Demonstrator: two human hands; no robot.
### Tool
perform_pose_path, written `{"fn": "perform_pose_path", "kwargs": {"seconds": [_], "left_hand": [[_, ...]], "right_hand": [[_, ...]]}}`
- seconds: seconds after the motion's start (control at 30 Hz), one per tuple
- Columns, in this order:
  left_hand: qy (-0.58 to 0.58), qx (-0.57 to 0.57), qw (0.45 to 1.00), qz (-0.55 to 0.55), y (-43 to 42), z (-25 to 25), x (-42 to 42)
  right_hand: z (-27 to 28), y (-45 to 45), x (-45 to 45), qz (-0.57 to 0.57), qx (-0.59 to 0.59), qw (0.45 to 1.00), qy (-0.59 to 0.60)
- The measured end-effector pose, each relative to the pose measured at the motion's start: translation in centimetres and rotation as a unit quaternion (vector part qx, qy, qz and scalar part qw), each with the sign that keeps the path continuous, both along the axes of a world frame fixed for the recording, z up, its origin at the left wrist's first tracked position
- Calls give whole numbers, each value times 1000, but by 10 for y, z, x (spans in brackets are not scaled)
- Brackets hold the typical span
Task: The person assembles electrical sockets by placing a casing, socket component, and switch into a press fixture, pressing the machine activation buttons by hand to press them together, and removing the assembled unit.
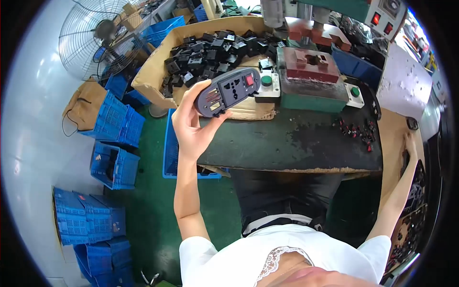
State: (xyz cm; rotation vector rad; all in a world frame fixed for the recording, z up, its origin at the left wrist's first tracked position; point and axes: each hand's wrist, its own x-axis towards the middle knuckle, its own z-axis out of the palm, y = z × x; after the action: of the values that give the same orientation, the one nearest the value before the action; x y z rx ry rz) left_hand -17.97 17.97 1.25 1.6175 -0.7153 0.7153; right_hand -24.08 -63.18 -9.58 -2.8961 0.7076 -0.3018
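My left hand (193,124) is raised over the left part of the dark worktable, its fingers and thumb closed round a dark grey oval socket panel (232,91). The panel shows a red switch, socket holes and an opening with metal strips. My right hand (409,144) is stretched far out to the right over a cardboard surface, close to a small black part (411,123). Its fingers look extended, and nothing shows in them. Small red and black pieces (358,131) lie on the right of the worktable.
A cardboard box (148,86) of black parts stands at the back left. Ahead is a press with a red block (313,67) on a green base, between green buttons (266,81) (355,91). Blue crates (112,165) and a fan (106,29) are at the left.
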Motion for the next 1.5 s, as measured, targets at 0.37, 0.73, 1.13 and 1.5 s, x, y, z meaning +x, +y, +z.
{"fn": "perform_pose_path", "kwargs": {"seconds": [0.37, 0.73, 1.13, 1.5], "left_hand": [[81, -181, 965, 175, 73, -39, -44], [357, 287, 775, 435, 222, -247, -39], [-55, -50, 814, 576, 98, -44, -54], [-162, 179, 871, 428, 18, -19, 3]], "right_hand": [[-5, -41, -54, 4, 214, 967, 136], [81, 138, -44, 230, 29, 968, -99], [141, 346, 54, 497, 267, 766, -308], [95, 427, 160, 496, 261, 764, -320]]}}
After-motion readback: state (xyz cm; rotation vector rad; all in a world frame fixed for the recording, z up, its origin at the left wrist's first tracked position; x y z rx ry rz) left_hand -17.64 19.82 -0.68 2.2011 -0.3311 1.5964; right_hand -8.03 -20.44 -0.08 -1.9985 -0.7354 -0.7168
